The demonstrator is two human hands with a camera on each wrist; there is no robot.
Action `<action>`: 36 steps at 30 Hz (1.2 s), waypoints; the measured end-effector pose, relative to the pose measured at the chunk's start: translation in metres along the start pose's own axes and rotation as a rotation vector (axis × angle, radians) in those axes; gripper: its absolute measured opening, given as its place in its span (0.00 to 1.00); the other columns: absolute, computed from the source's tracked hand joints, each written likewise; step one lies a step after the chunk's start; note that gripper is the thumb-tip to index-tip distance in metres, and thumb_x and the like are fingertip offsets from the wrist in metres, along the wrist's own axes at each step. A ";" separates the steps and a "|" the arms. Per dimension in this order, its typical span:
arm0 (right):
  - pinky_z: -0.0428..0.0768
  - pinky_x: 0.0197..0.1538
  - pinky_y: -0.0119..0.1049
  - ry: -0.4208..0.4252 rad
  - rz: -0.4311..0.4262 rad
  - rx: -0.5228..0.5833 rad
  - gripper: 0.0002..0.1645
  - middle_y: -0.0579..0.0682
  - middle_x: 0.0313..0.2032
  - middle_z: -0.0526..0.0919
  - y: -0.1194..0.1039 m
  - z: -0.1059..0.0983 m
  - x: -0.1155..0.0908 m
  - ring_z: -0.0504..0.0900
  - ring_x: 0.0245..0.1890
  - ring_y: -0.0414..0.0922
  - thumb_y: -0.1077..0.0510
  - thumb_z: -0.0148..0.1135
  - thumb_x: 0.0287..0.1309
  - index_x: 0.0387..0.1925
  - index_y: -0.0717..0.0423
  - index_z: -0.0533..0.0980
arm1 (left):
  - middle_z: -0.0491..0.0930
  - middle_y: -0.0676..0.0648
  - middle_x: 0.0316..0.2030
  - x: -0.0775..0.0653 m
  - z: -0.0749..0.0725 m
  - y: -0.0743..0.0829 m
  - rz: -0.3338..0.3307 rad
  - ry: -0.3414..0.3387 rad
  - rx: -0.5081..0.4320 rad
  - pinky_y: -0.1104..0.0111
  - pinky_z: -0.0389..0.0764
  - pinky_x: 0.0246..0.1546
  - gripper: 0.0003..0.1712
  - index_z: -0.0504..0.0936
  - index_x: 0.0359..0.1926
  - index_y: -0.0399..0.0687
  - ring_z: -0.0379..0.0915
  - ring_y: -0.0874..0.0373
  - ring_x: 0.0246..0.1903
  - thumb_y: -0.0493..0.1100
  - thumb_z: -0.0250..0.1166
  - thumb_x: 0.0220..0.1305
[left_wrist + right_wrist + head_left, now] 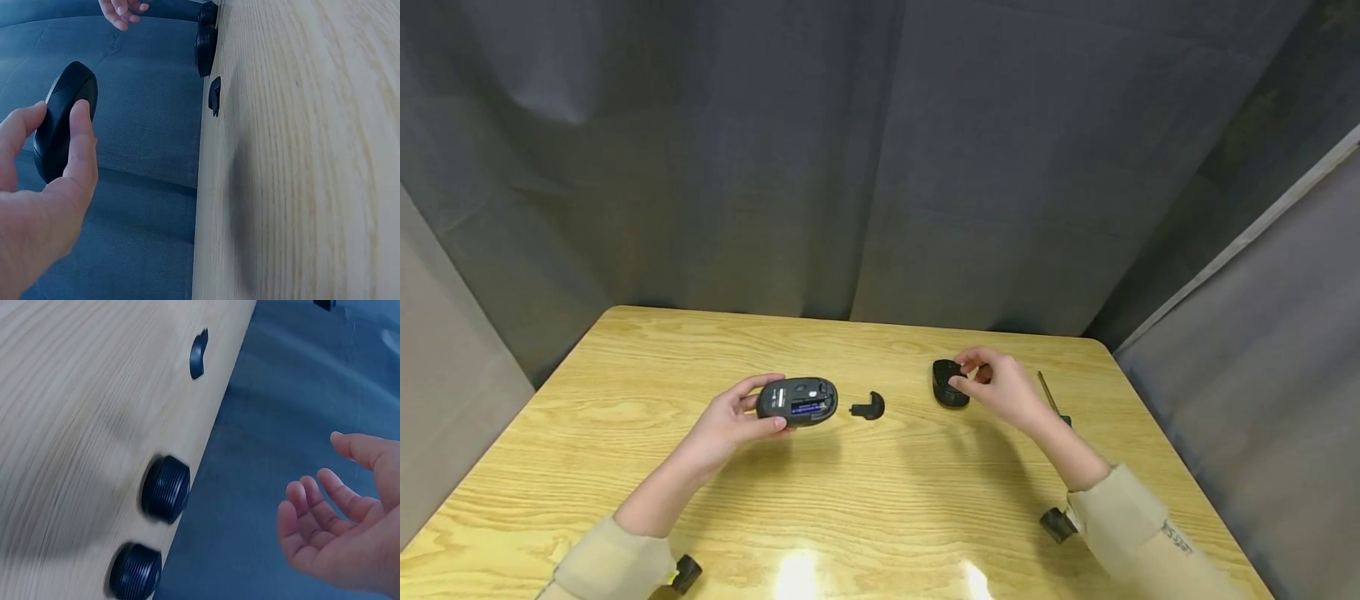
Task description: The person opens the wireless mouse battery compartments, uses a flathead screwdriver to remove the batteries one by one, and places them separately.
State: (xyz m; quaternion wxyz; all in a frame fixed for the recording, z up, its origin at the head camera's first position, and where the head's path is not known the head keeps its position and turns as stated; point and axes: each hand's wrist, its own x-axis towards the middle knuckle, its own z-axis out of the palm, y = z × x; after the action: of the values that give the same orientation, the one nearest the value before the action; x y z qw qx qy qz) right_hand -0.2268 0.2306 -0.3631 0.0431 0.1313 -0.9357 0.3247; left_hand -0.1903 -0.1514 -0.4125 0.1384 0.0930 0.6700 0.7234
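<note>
Two black pieces (946, 392) are partly hidden by the loosely bent right hand (1000, 385); the left hand (736, 418) grips a mouse (799, 397).

Black mouse (797, 402) in left fingers (760, 382) above table (865, 492)

A black computer mouse (797, 401) is held up in the air, left of the small black piece (869, 407). Its bottom shows, with white marks and an open slot. A blue battery (807, 408) sits inside. The small black piece is curved, and its thin tab points toward the mouse. Right of it are two chunky black things with ridged sides (165, 489), close together but apart.
</note>
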 end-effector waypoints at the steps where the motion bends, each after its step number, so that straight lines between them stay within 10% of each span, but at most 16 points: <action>1: 0.75 0.30 0.35 0.015 -0.002 -0.010 0.20 0.53 0.39 0.80 0.003 -0.003 -0.002 0.78 0.33 0.46 0.53 0.65 0.57 0.49 0.57 0.76 | 0.64 0.28 0.59 0.000 0.000 0.000 0.000 0.000 0.003 0.56 0.79 0.51 0.42 0.59 0.68 0.43 0.80 0.44 0.44 0.32 0.68 0.54; 23: 0.76 0.43 0.56 0.262 0.059 -0.177 0.29 0.62 0.38 0.78 0.092 -0.030 -0.044 0.76 0.43 0.61 0.58 0.67 0.54 0.55 0.66 0.69 | 0.65 0.27 0.59 -0.005 -0.002 0.003 0.029 -0.001 0.029 0.60 0.81 0.48 0.42 0.58 0.68 0.40 0.80 0.42 0.44 0.32 0.68 0.54; 36: 0.76 0.27 0.47 0.160 0.180 -0.317 0.38 0.70 0.42 0.75 0.136 -0.023 -0.056 0.75 0.32 0.58 0.56 0.68 0.51 0.58 0.72 0.64 | 0.65 0.27 0.59 -0.006 -0.004 0.003 0.042 -0.006 0.028 0.60 0.81 0.47 0.42 0.58 0.67 0.39 0.80 0.42 0.44 0.32 0.69 0.54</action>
State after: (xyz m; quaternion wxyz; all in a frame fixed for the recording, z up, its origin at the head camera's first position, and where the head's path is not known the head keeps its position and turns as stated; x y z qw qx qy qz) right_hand -0.2098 0.3593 -0.4354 0.1084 0.0126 -0.9766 0.1852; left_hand -0.1866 -0.1574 -0.4100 0.1239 0.1108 0.6775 0.7165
